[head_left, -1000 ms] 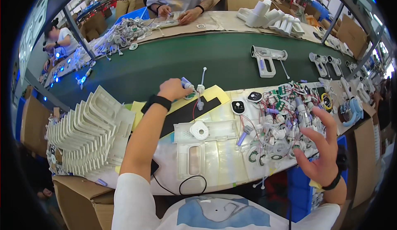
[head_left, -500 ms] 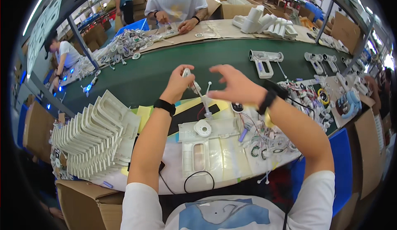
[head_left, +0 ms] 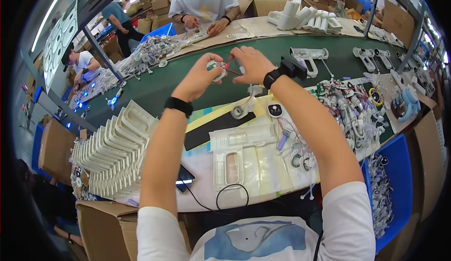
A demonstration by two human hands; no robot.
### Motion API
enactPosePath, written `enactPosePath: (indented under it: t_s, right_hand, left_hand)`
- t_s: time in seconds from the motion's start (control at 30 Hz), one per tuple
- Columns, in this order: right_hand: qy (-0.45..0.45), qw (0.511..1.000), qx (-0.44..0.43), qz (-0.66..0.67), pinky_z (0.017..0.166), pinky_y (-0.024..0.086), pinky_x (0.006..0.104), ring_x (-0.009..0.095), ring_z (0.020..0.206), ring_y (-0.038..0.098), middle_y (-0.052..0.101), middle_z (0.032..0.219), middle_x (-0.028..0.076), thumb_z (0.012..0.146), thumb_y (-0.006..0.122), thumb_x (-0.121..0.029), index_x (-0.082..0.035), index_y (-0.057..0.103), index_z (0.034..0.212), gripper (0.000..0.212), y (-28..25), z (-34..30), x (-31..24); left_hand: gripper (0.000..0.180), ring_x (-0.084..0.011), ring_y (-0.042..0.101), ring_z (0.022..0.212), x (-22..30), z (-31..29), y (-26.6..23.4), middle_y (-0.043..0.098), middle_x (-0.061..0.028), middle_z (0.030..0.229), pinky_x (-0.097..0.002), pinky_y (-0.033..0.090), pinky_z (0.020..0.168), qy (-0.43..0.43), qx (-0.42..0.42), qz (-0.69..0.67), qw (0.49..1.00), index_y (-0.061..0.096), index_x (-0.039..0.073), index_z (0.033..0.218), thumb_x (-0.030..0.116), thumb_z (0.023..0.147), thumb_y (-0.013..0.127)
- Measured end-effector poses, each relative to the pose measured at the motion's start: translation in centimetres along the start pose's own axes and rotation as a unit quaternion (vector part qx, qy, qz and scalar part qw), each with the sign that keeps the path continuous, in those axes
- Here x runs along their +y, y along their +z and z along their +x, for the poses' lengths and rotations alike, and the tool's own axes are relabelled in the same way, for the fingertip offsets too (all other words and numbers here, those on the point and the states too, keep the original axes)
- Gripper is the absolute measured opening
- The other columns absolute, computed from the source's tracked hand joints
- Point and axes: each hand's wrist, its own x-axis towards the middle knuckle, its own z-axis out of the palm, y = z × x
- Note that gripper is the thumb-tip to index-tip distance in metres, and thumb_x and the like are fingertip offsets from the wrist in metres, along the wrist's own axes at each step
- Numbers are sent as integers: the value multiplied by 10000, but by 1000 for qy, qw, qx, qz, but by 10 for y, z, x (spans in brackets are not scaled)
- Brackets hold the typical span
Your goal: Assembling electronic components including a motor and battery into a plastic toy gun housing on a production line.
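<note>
With fingers [head_left: 211,57] nearly closed, holding disc [head_left: 215,71] in left hand [head_left: 199,77], red wires [head_left: 232,71] in right hand [head_left: 255,65], beyond housing half [head_left: 249,136], apparently not yet filled.

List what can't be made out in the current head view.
All in the head view:
Part of the round green-and-white piece: covered by the left hand's grip.
Whether the right hand's grip pinches the wires: the hand itself blocks this.
Part of the loose parts pile: behind the right forearm.
Person at lower left: partly lost in the dark fisheye rim.
</note>
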Motion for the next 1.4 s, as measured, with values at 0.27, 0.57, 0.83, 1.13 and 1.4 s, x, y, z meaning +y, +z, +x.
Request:
enactPosePath:
  t_s: [0.27,0.57,0.83,1.13,1.4]
  right_hand:
    - [7,992,55,113,933,409,404,351,1065,508,484,1135,196,790,622,-236,-3,414,1189,507,-4,-47,29]
    - [35,965,89,245,836,462,467,432,937,532,484,1057,238,767,471,105,-26,380,1303,560,-25,-131,-89]
    - [74,972,-134,179,892,455,455,397,1067,525,510,1193,237,835,511,-24,-7,462,1309,477,35,-194,-181]
    - [-27,987,-156,8,1069,274,578,454,1317,340,415,1383,258,880,575,-318,-4,528,1269,502,65,-203,-194]
    - [-56,982,-176,27,1064,286,569,473,1313,323,396,1379,270,874,584,-293,5,503,1277,507,55,-208,-182]
  left_hand:
    - [489,-224,593,1077,-35,-1,32,561,-138,1242,-334,509,838,1,-54,-186,981,439,22,1299,1,811,466]
    - [549,-169,506,1176,-36,-77,1,489,-64,1289,-327,476,994,0,-151,-50,987,478,20,1299,-96,789,644]
    - [560,-202,552,1151,-92,-151,-10,509,-83,1300,-317,512,941,-17,-51,197,979,511,37,1239,-111,729,689]
    - [642,-213,536,1192,-96,-153,-5,519,-95,1314,-336,503,963,-85,-29,155,984,446,44,1323,-103,747,690]
    - [624,-206,577,1118,-98,-162,6,565,-148,1238,-323,561,881,-64,-15,187,980,480,9,1309,-52,739,727]
